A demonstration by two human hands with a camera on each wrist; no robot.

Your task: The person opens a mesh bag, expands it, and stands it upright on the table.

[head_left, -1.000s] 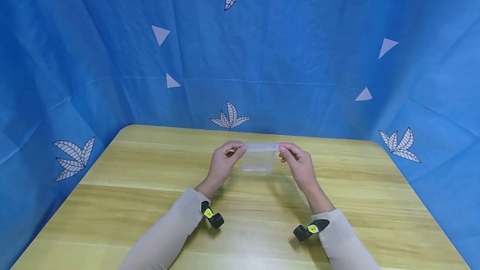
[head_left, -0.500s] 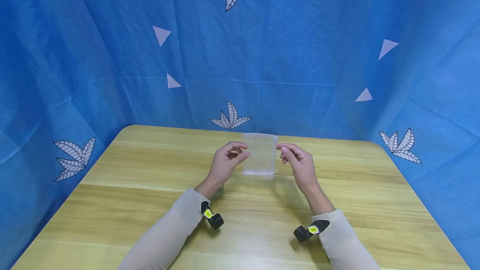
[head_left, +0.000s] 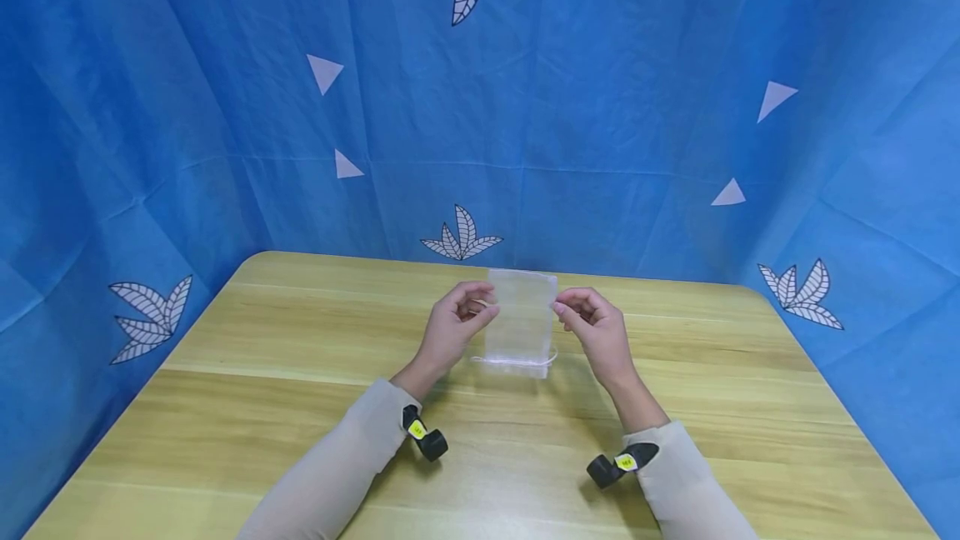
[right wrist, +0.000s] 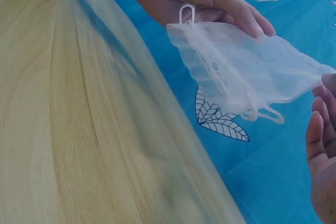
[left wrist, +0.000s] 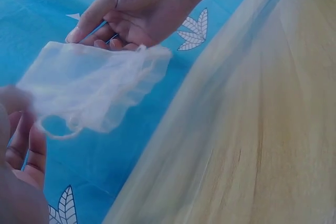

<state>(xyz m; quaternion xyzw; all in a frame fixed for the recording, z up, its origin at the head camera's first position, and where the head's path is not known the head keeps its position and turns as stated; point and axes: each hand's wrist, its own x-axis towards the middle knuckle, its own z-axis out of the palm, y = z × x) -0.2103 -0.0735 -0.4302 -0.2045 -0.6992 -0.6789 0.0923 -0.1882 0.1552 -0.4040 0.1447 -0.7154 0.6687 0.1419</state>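
A small, sheer white drawstring pouch (head_left: 520, 315) is spread between my two hands above the table. Its gathered drawstring end points toward me, with a cord loop at each side, and its plain end points away. My left hand (head_left: 450, 325) pinches the left edge between thumb and forefinger. On the opposite edge, the thumb and fingertips of my right hand (head_left: 597, 330) pinch the fabric. The pouch (right wrist: 236, 64) looks flat and wrinkled near the cord in the right wrist view. In the left wrist view one cord loop (left wrist: 62, 136) hangs beside my right hand (left wrist: 144, 11).
A light wood table (head_left: 300, 457) with rounded far corners lies under both forearms. Blue cloth (head_left: 600, 107) printed with leaves and triangles hangs behind it and along both sides. Each wrist wears a black strap with a small camera, such as the left wrist camera (head_left: 431, 442).
The pouch has gone from foreshortened, with hands at its far end, to spread out facing up. Its drawstring end has come nearer me, and the pinching fingers now sit along its sides.
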